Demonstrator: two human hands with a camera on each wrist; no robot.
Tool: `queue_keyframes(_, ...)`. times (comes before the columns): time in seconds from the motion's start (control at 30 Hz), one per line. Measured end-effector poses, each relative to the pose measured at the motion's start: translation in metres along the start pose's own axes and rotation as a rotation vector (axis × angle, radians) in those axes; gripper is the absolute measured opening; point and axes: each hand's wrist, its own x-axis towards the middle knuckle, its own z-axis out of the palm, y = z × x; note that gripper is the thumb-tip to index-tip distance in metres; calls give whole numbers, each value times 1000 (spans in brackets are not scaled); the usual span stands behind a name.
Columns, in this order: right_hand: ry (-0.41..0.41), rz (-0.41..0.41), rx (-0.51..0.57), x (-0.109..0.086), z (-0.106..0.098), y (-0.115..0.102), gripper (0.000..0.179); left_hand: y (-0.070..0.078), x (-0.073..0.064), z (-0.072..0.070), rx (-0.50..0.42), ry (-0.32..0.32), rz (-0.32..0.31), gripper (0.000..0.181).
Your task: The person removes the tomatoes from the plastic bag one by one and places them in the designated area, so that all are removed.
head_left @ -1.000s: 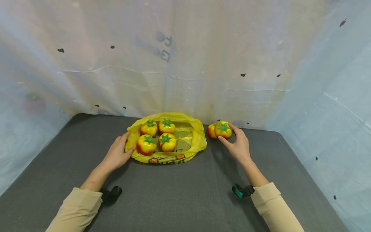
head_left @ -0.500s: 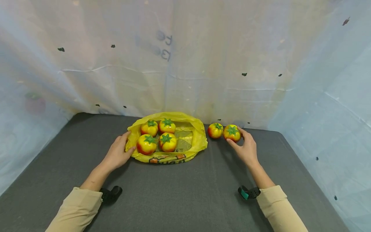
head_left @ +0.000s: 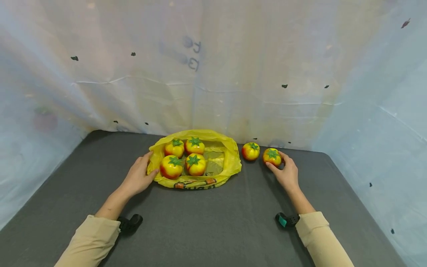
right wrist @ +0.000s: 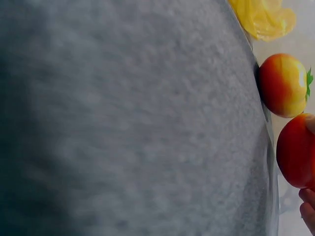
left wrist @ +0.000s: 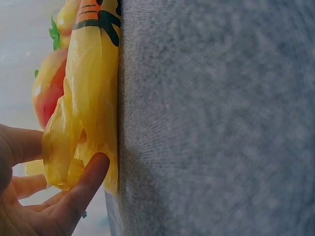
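A yellow plastic bag stands with its mouth spread wide and several red-and-yellow tomatoes inside, green leaves up. My left hand grips the bag's left side; in the left wrist view its fingers lie on both sides of the yellow film. To the right of the bag, my right hand holds a tomato between thumb and fingers. The right wrist view has this held tomato with a gap between it and the table. Another tomato rests on the table between the bag and the held one.
The dark grey table reaches back to a pale plastic sheet hanging behind it. More sheeting closes off the right side, and the left side too. Black bands are on both wrists.
My right hand has carried its tomato rightward and a little toward me, away from the loose tomato it overlapped before. The left hand keeps its hold on the bag.
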Motion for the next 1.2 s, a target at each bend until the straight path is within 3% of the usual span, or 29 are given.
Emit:
queue_keyframes(0.5,-29,79,-24,25,1,4,71,2,0,1,-4,0,-13,65)
queue_keyframes(0.83,-86,128,-45,31,-1,-1,75,2,1,2,-3,3,-14,65)
queue_keyframes(1.03,-19,116,-17,32,-2,-7,77,1,1,1,1,7,-6,65)
queue_keyframes(1.2,81,45,48,25,1,-24,73,1,1,1,-2,4,-5,65)
